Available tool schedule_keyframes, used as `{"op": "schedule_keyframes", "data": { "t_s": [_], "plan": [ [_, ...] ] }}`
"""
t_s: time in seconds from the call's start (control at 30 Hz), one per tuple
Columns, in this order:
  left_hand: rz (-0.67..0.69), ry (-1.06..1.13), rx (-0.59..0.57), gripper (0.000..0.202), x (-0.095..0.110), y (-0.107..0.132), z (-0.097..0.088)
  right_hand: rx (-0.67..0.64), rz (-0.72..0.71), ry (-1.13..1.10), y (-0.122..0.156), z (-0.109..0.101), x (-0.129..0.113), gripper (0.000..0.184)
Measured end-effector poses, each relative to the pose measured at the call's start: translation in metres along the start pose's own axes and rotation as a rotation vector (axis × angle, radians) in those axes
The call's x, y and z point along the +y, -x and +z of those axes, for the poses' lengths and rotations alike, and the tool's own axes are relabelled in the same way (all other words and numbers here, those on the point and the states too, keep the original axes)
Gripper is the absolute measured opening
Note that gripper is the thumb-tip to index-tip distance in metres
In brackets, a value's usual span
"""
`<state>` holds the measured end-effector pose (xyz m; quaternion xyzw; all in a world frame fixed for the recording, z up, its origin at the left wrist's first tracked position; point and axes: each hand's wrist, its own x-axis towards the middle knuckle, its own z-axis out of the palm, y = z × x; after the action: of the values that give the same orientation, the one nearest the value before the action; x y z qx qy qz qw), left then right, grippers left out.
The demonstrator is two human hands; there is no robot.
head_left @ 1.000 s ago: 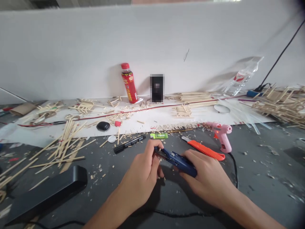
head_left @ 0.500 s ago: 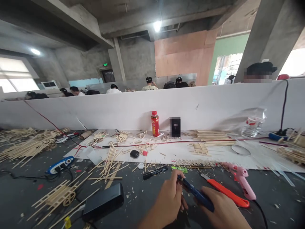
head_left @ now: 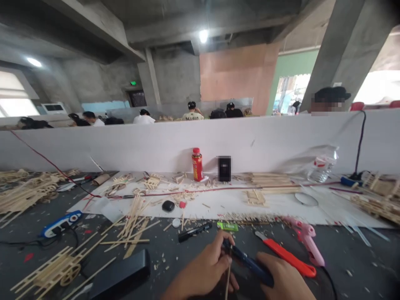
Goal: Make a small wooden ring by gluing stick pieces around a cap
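At the bottom edge my right hand [head_left: 283, 279] is closed round the handles of a dark blue cutter [head_left: 248, 261]. My left hand [head_left: 206, 271] pinches a thin wooden stick [head_left: 228, 280] and holds it upright at the cutter's jaws. Both hands hover low over the dark table [head_left: 175, 258]. An orange utility knife [head_left: 286, 259] lies just right of my right hand, and a black marker [head_left: 194, 231] lies just beyond my left hand.
A pink glue gun [head_left: 308, 241] lies at the right. A black box [head_left: 120, 277] and a stick cart model [head_left: 58, 271] sit at the left. A red bottle [head_left: 197, 165] stands by the white partition [head_left: 156, 143]. Loose sticks litter the white board [head_left: 237, 204]. Other people sit beyond the partition.
The view has tilted up from the table to the hall behind the partition. My hands stay on the cutter, and a thin stick now shows upright in my left fingers.
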<state>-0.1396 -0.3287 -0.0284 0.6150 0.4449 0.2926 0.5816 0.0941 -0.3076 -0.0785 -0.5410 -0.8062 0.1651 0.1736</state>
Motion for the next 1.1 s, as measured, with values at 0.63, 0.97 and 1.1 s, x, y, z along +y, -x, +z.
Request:
{"op": "schedule_keyframes", "data": {
  "t_s": [0.63, 0.97, 1.1],
  "plan": [
    [-0.126, 0.163, -0.095, 0.019, 0.003, -0.003, 0.002, -0.045, -0.096, -0.042, 0.01, -0.032, 0.01, 0.007],
    [-0.158, 0.171, -0.113, 0.012, 0.013, -0.013, -0.002, -0.126, 0.013, -0.014, 0.007, -0.031, 0.009, 0.01],
    [-0.157, 0.195, -0.129, 0.013, 0.013, -0.01, -0.002, -0.149, 0.036, 0.011, 0.005, -0.029, 0.007, 0.015]
  ]
}}
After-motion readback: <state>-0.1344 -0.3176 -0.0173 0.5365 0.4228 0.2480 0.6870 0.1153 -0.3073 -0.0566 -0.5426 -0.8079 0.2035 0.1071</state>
